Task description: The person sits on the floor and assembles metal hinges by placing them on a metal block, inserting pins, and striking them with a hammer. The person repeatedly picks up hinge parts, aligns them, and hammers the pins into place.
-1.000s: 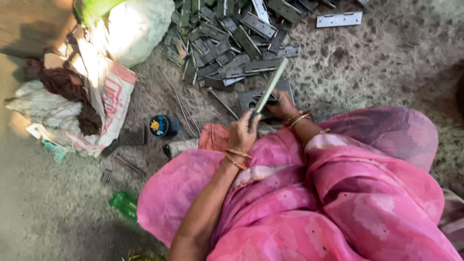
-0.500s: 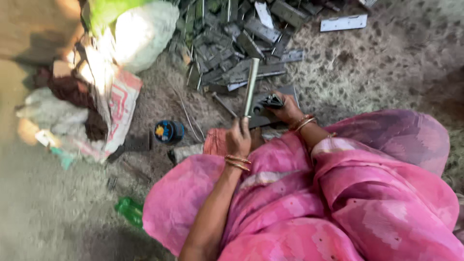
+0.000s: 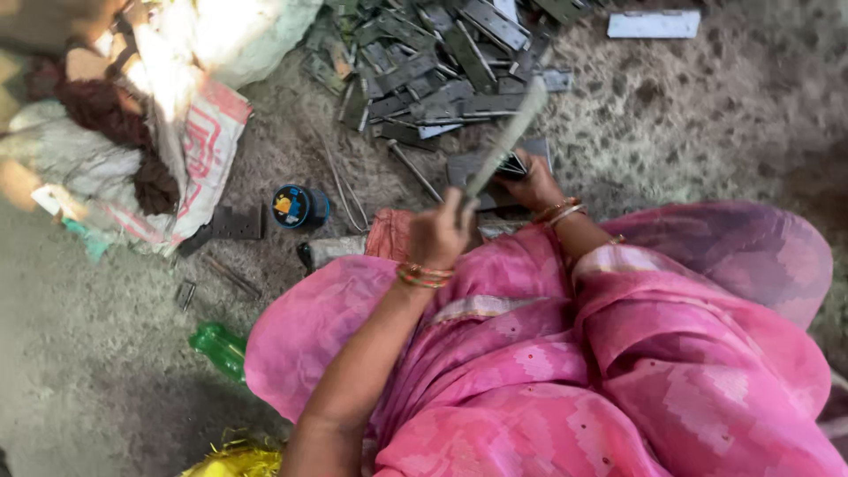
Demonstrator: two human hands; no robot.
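My left hand (image 3: 440,231) grips a long flat metal bar (image 3: 510,140) that slants up and to the right, blurred by motion. My right hand (image 3: 528,184) rests on a dark metal hinge piece (image 3: 495,165) lying on the ground just in front of my knees and holds it down. The bar's upper end hangs over that piece. Both wrists wear bangles. My lap is covered in pink cloth (image 3: 565,353).
A heap of grey metal hinges (image 3: 442,62) lies ahead, with one pale plate (image 3: 654,24) apart at the right. Thin rods (image 3: 340,185), a small blue round tin (image 3: 296,206), sacks and cloth (image 3: 132,150) are to the left. A green bottle (image 3: 221,349) lies near my left knee.
The bar in my left hand swung from slanting right, to upright, and back to slanting right. My right hand stayed on the hinge piece.
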